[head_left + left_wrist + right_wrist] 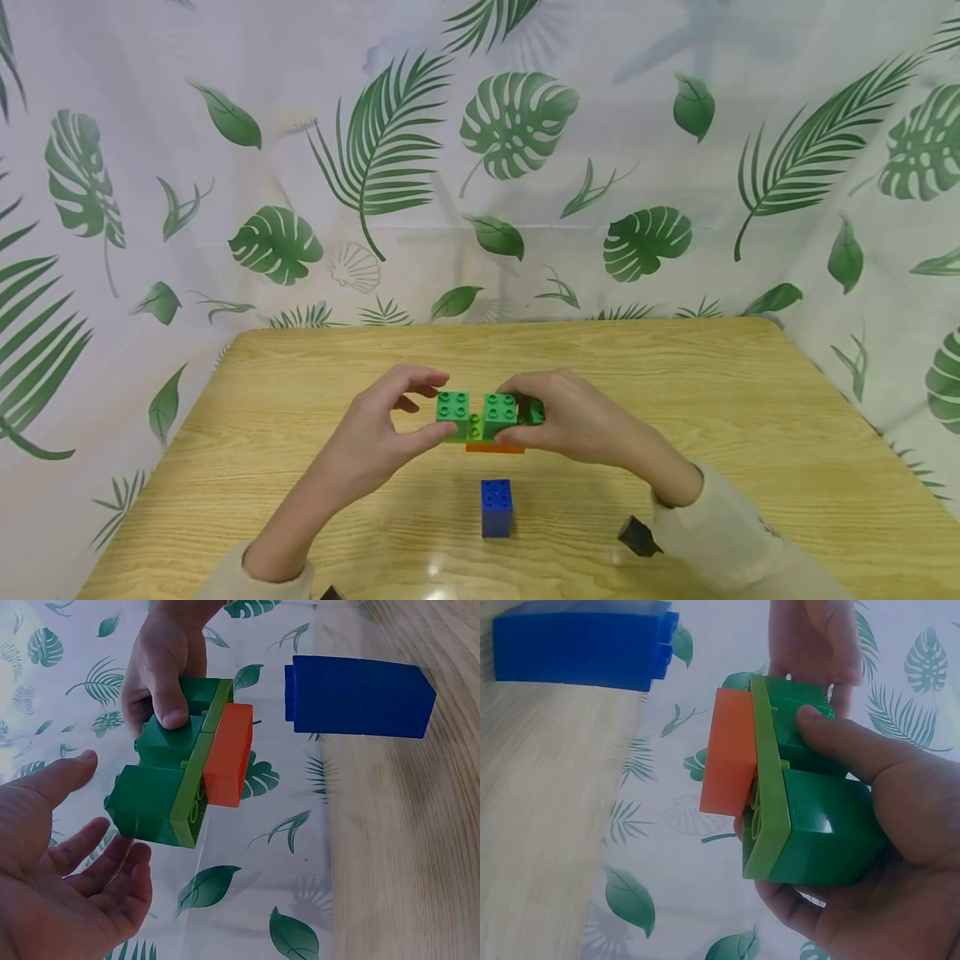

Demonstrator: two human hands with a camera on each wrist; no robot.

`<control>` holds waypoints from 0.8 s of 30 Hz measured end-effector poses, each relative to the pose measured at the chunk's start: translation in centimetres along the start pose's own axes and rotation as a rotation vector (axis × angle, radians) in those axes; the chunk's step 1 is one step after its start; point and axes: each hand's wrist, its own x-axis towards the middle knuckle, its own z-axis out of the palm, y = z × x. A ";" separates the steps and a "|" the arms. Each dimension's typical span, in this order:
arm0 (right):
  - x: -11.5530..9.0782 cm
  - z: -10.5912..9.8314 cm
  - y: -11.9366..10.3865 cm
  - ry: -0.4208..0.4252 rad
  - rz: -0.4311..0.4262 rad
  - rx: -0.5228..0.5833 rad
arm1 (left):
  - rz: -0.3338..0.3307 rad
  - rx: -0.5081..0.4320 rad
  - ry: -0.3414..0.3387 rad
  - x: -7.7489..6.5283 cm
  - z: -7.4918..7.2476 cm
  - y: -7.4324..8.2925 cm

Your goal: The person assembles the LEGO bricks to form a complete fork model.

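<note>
My right hand (577,421) grips a toy building-brick assembly by its middle green brick (500,414), thumb on the near face. Several dark green bricks sit along a long light green brick (196,774), and an orange brick (227,754) is joined beneath it at the middle. Beside the assembly's left end, my left hand (378,425) has its fingers loosely spread around the end green brick (453,414). The left thumb overlaps that brick's lower front edge in the head view. Nearer the body, a blue brick tower (497,510) stands upright on the table.
The wood-grain table (300,375) backs onto a white leaf-print cloth (420,275), which also hangs at both sides. A small black object (637,536) shows beside the right sleeve (720,533). The blue tower stands between the forearms, below the raised assembly.
</note>
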 end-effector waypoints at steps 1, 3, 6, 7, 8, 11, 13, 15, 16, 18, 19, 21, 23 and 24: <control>-0.1 0.0 -0.1 0.000 -0.002 0.003 | -0.001 0.002 -0.019 0.1 0.1 0.0; -0.2 -0.1 -0.2 0.000 -0.007 0.009 | -0.009 0.002 -0.053 0.2 0.3 -0.1; -0.3 -0.2 -0.5 0.001 -0.012 0.010 | -0.029 0.000 -0.094 0.3 0.6 -0.2; -0.3 -0.3 -0.6 0.001 -0.014 0.011 | -0.037 0.001 -0.104 0.3 0.7 -0.3; -0.4 -0.3 -0.6 0.000 -0.015 0.012 | -0.048 0.002 -0.115 0.3 0.8 -0.3; -0.5 -0.2 -0.9 -0.003 -0.015 0.018 | -0.087 0.005 -0.145 0.3 0.9 -0.3; -0.6 -0.2 -1.1 -0.010 -0.017 0.025 | -0.117 -0.001 -0.165 0.2 1.0 -0.4; -0.7 -0.1 -1.2 -0.016 -0.020 0.028 | -0.137 -0.008 -0.184 0.1 1.0 -0.4; -0.8 -0.1 -1.2 -0.019 -0.024 0.030 | -0.142 -0.013 -0.194 0.1 1.1 -0.4; -0.8 0.0 -1.2 -0.024 -0.028 0.032 | -0.148 -0.018 -0.208 0.0 1.2 -0.5; -0.9 0.1 -1.1 -0.026 -0.028 0.033 | -0.147 -0.017 -0.213 0.0 1.2 -0.5; -1.0 0.2 -1.1 -0.031 -0.030 0.035 | -0.151 -0.018 -0.222 -0.1 1.3 -0.6; -1.1 0.3 -1.1 -0.038 -0.021 0.036 | -0.155 -0.016 -0.229 -0.2 1.4 -0.6; -1.2 0.4 -1.1 -0.042 -0.016 0.037 | -0.158 -0.017 -0.233 -0.3 1.4 -0.6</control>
